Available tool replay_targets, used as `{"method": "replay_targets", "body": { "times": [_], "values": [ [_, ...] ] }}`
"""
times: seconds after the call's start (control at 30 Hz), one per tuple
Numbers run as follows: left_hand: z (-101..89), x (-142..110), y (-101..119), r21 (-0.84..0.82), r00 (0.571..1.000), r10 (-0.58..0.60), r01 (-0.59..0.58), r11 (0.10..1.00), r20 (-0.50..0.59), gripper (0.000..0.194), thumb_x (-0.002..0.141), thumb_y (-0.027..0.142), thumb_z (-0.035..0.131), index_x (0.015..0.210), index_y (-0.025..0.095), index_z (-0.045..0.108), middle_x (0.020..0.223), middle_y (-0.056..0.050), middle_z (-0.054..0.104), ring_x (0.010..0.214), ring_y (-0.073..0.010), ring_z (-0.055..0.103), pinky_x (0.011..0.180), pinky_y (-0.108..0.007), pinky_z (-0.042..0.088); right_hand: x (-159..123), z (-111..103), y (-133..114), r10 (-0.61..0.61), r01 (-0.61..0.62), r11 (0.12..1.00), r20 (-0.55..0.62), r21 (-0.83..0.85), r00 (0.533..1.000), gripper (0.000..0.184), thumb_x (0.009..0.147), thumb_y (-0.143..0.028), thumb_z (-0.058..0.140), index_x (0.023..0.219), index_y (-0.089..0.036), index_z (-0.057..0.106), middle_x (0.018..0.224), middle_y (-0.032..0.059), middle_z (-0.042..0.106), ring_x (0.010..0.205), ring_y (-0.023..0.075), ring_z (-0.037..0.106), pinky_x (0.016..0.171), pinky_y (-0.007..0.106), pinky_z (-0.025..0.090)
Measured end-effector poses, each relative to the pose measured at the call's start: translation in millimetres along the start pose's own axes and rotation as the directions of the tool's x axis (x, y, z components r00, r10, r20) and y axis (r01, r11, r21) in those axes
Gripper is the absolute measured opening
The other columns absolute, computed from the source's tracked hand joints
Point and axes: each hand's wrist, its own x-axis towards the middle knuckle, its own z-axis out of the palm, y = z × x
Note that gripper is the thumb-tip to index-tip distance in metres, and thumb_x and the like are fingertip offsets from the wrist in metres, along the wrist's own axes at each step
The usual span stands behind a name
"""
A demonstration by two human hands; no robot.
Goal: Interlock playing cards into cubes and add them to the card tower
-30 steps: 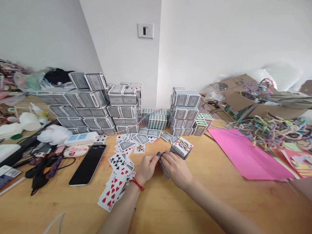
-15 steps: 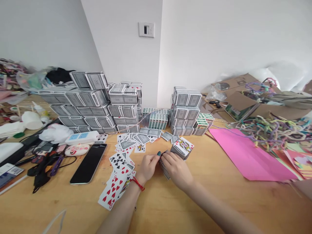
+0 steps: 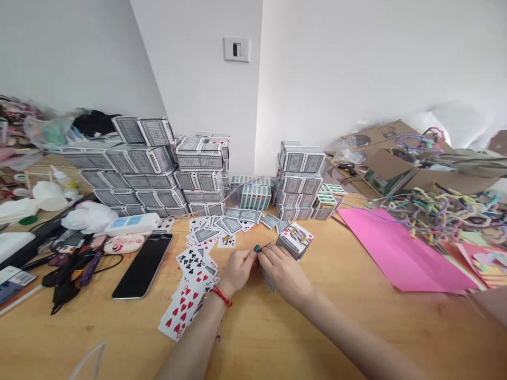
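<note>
In the middle of the table, my left hand (image 3: 237,272) has its thumb and finger pinched at the upper edge of a folded playing card (image 3: 267,279). My right hand (image 3: 283,272) is closed over the same card, hiding most of it; a patterned back shows below the fingers. Just beyond the right hand stands a block made of playing cards (image 3: 295,240), a face card on top. Loose playing cards (image 3: 186,303) lie overlapping left of my left hand, some face up, and more are spread farther back.
Tall stacks of card blocks (image 3: 137,163) stand at the back left, another stack (image 3: 301,179) at the back right. Boxed decks (image 3: 255,196) sit between them. A phone (image 3: 143,266) lies left, pink paper (image 3: 400,253) right, beside tangled coloured pipe cleaners (image 3: 443,211).
Both hands keep nearly the same grip on the card. The whole view has shifted very slightly; nothing else has visibly moved.
</note>
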Motion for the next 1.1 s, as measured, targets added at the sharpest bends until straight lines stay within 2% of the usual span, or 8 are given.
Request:
{"method": "replay_targets", "body": {
  "times": [0.17,0.27,0.4,0.6,0.7,0.9,1.1],
  "values": [
    [-0.8,0.3,0.9,0.031,1.0,0.018,-0.018,0.999,-0.015,0.043,0.081,0.045,0.038,0.05,0.016,0.041,0.05,0.003,0.036,0.051,-0.0098,0.032,0.048,-0.023,0.026,1.1,1.5,0.7,-0.016,0.016,0.999,0.005,0.03,1.0,0.01,0.084,-0.011,0.045,0.085,-0.014,0.055,0.083,0.0071,0.057,0.082,0.0198,0.051,0.077,0.034,0.043],
    [-0.6,-0.5,5.5,0.036,0.999,0.039,-0.039,0.999,0.007,0.042,0.082,0.043,0.038,0.052,0.015,0.041,0.052,0.003,0.035,0.053,-0.0095,0.032,0.049,-0.023,0.026,-1.1,4.2,1.4,0.019,-0.019,0.995,-0.002,0.102,1.0,0.01,0.084,-0.012,0.046,0.081,-0.014,0.055,0.081,0.0059,0.058,0.079,0.0185,0.051,0.075,0.032,0.045],
    [0.3,-1.0,11.4,0.002,0.998,0.054,-0.054,0.999,0.024,0.041,0.082,0.044,0.039,0.056,0.014,0.048,0.054,0.002,0.041,0.055,-0.0105,0.036,0.051,-0.023,0.029,-5.3,5.8,1.5,0.077,-0.063,0.986,-0.084,0.151,0.994,0.015,0.086,-0.012,0.042,0.087,-0.013,0.057,0.087,0.008,0.059,0.084,0.0191,0.051,0.075,0.031,0.047],
    [3.5,-0.4,8.3,-0.041,1.0,0.005,-0.004,0.999,0.031,0.044,0.08,0.048,0.041,0.057,0.012,0.053,0.055,0.001,0.046,0.056,-0.0111,0.039,0.051,-0.023,0.032,-8.8,4.3,0.0,0.087,-0.07,0.992,-0.165,0.108,0.982,0.018,0.085,-0.01,0.042,0.093,-0.012,0.058,0.095,0.0105,0.059,0.09,0.0211,0.051,0.079,0.033,0.048],
    [4.2,-0.4,4.3,-0.07,1.0,-0.006,0.006,0.998,0.0,0.043,0.079,0.047,0.043,0.057,0.012,0.055,0.055,0.0,0.048,0.056,-0.0116,0.041,0.051,-0.023,0.033,-8.1,3.8,-0.8,0.082,-0.07,0.994,-0.143,0.087,0.986,0.019,0.085,-0.01,0.042,0.095,-0.012,0.058,0.096,0.0107,0.059,0.09,0.0212,0.051,0.08,0.033,0.048],
    [3.2,-0.3,2.6,-0.098,1.0,-0.024,0.023,0.995,-0.016,0.04,0.079,0.045,0.045,0.06,0.012,0.057,0.057,-0.001,0.051,0.058,-0.0124,0.043,0.053,-0.024,0.035,-4.7,3.8,-1.3,0.105,-0.103,0.991,-0.023,0.083,0.994,0.016,0.084,-0.011,0.044,0.092,-0.013,0.058,0.089,0.0091,0.059,0.087,0.0208,0.052,0.076,0.033,0.049],
    [3.1,0.2,6.6,-0.095,0.999,-0.033,0.031,0.995,-0.026,0.042,0.078,0.047,0.045,0.062,0.011,0.059,0.058,-0.001,0.053,0.06,-0.0133,0.045,0.055,-0.024,0.036,-6.2,4.7,-1.1,0.132,-0.129,0.987,-0.028,0.092,0.991,0.015,0.084,-0.011,0.045,0.092,-0.014,0.057,0.091,0.0092,0.058,0.087,0.0201,0.051,0.076,0.032,0.049]
  ]
}}
